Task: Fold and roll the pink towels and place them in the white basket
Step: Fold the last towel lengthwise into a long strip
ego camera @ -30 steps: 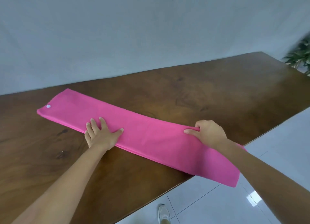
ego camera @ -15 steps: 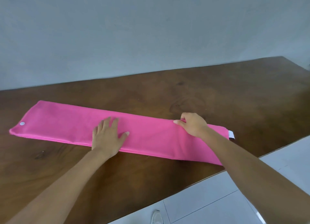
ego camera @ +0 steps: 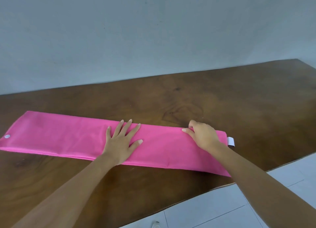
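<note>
A pink towel point(ego camera: 68, 139), folded into one long narrow strip, lies flat across the brown wooden table point(ego camera: 222, 99). A small white round tag sits near its left end and a white label point(ego camera: 230, 141) sticks out at its right end. My left hand point(ego camera: 122, 140) rests flat on the middle of the strip with fingers spread. My right hand point(ego camera: 202, 135) is near the right end, fingers curled over the far edge and pinching the cloth. No white basket is in view.
The table's near edge point(ego camera: 213, 189) runs diagonally at lower right, with white floor tiles point(ego camera: 256, 202) below it. A plain grey-blue wall point(ego camera: 153, 31) stands behind the table. The tip of a shoe point(ego camera: 155, 225) shows at the bottom edge.
The towel's right end, which hung over the table's near edge, now lies fully on the table. Both hands stayed on the cloth while the view swung leftward.
</note>
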Tool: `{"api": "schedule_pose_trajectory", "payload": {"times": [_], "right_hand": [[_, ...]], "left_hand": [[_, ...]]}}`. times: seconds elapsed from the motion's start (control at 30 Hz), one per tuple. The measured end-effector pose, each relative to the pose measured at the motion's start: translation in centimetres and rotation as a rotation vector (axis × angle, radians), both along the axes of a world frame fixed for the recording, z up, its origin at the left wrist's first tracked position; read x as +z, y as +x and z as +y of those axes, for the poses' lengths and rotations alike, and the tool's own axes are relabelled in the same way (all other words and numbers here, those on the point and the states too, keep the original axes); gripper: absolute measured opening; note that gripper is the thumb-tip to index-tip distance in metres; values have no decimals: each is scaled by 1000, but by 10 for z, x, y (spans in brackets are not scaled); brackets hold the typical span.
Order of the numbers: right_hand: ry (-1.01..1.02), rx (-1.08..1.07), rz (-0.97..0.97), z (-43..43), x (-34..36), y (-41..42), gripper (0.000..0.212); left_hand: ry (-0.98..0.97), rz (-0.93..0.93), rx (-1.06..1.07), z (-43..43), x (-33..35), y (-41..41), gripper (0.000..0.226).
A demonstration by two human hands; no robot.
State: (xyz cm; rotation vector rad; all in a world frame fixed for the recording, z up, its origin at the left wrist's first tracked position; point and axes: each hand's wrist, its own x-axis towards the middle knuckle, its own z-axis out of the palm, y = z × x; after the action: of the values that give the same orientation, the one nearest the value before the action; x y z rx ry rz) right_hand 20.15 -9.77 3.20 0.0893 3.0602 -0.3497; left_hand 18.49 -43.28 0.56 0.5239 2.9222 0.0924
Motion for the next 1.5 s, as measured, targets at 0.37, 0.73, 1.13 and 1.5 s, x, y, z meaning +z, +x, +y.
{"api": "schedule_pose_trajectory", "payload": {"times": [0.37,0.73,1.13,1.5], "right_hand": [[-357,136,127,-99,9,-2,38],[-56,24,-220,-217,-1,5,66],[144,-82,-183,-236,-22,7,72],[213,-120,-203,-240,-26,6,86]], "left_hand": [[-27,23,158,16,-1,15,79],[94,55,4,-63,-2,6,94],[66,67,218,-222,-6,-2,90],[95,129,497,-322,-1,-12,94]]}}
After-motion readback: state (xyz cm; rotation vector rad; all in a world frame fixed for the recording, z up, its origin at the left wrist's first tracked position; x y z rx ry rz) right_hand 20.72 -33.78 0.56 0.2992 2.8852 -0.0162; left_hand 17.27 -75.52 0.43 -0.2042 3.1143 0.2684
